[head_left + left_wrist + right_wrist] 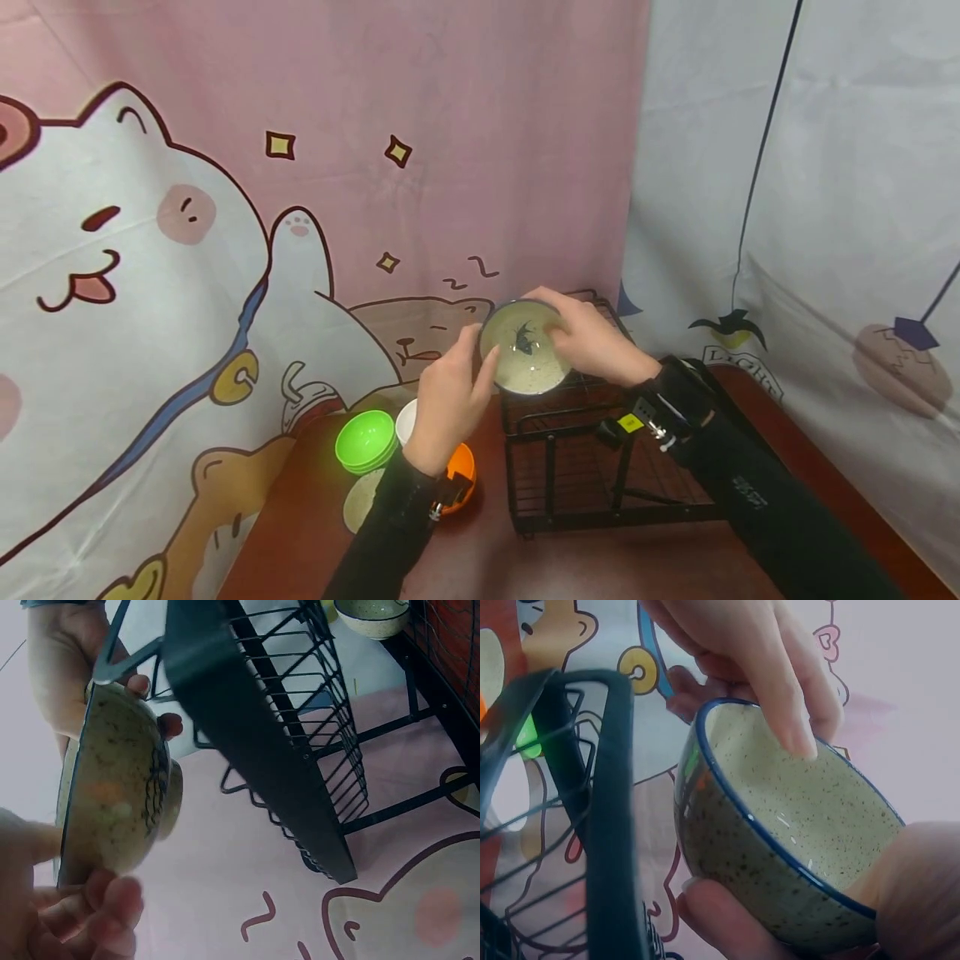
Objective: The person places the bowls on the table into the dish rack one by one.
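Note:
A speckled cream bowl with a thin blue rim and a dark drawing on its inner bottom is held between both hands. My left hand pinches its left edge, thumb at the rim and the other fingers behind. On the opposite edge my right hand grips it, thumb over the inside and fingers underneath. The bowl is tilted, its inside facing the head camera. In the left wrist view its outer wall and foot show close beside the black wire dish rack. In the head view it overlaps the rack's upper tier.
Left of the rack on the red-brown table stand stacked green bowls, a white bowl, an orange bowl and a cream bowl. Another speckled bowl sits by the rack. Printed curtains hang behind.

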Demonstrator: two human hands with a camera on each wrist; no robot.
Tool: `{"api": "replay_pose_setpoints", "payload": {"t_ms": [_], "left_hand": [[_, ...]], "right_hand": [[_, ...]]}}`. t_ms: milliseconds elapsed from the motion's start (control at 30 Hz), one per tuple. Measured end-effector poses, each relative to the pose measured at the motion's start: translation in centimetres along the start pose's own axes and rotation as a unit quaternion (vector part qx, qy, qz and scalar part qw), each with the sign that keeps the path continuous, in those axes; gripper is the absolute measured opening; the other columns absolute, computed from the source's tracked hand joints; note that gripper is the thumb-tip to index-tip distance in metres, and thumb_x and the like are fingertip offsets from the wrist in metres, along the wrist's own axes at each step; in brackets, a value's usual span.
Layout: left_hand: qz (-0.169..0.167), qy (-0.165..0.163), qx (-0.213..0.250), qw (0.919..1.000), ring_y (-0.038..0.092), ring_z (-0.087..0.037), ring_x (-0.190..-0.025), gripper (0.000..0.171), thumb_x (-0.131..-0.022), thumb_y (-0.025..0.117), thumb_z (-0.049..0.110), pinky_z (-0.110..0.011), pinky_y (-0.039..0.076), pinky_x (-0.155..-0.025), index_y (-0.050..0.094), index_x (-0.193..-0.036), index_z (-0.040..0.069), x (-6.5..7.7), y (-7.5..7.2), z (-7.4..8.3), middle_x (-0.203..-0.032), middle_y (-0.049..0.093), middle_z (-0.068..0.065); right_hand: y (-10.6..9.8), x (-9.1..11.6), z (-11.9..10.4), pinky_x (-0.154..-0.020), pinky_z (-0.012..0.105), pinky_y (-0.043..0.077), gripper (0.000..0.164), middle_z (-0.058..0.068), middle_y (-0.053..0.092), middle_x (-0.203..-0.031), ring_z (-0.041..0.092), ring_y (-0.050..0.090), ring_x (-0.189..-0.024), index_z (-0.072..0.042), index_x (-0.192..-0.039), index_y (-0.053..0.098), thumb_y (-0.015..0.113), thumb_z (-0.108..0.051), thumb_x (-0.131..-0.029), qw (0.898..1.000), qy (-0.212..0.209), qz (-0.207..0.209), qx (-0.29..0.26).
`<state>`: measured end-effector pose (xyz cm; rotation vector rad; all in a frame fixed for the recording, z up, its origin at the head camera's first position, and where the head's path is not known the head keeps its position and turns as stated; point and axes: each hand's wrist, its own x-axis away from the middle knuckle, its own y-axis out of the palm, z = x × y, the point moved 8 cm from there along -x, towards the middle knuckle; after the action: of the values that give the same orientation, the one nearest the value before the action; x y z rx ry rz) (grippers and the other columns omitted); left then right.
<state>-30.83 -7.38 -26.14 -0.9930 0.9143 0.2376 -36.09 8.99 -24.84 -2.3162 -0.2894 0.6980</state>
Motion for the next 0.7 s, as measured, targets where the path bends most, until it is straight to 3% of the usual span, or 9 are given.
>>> {"api": "replay_pose_setpoints", "payload": {"t_ms": [133,267,433,700], "left_hand": [[-0.022,-0.003,0.021,0.9995,0.057,-0.007,-0.062,0.042,-0.101,0.050,0.039,-0.024,0.043,-0.052,0.049,-0.140,0.024,1.1,0.4,-0.9,-0.088,0.068,0.006],[-0.048,-0.022,0.051,0.9973,0.055,-0.002,-0.065,0.048,-0.100,0.054,0.038,-0.019,0.041,-0.053,0.041,-0.146,0.036,3.2,0.9,-2.8,-0.090,0.067,0.009],[-0.068,-0.070,0.055,0.9937,0.051,-0.002,-0.065,0.051,-0.097,0.060,0.036,-0.020,0.046,-0.056,0.042,-0.145,0.038,6.4,1.3,-6.4,-0.090,0.064,0.008],[-0.050,-0.162,0.081,0.9822,0.059,-0.011,-0.082,0.047,-0.094,0.065,0.032,-0.028,0.052,-0.068,0.051,-0.139,0.029,11.8,0.1,-12.2,-0.097,0.064,0.007]], "right_hand": [[-0.6,0.1,0.5,-0.090,0.044,0.049,0.056,0.004,0.064,-0.127,0.021,0.060,-0.108,-0.027,-0.135,0.053,0.048,0.005,-0.089,1.000,-0.004,0.008,0.019],[-1.5,0.2,1.1,-0.091,0.043,0.046,0.058,0.002,0.063,-0.130,0.021,0.058,-0.109,-0.030,-0.133,0.055,0.049,0.005,-0.088,1.000,-0.003,0.023,0.021],[-2.7,0.3,1.8,-0.096,0.046,0.044,0.059,0.004,0.060,-0.135,0.023,0.055,-0.120,-0.028,-0.134,0.055,0.047,0.008,-0.088,0.999,-0.007,0.033,-0.001],[-4.6,0.9,5.0,-0.104,0.048,0.041,0.057,0.005,0.060,-0.133,0.023,0.052,-0.125,-0.022,-0.135,0.055,0.044,0.012,-0.090,0.998,0.001,0.061,-0.028]]}}
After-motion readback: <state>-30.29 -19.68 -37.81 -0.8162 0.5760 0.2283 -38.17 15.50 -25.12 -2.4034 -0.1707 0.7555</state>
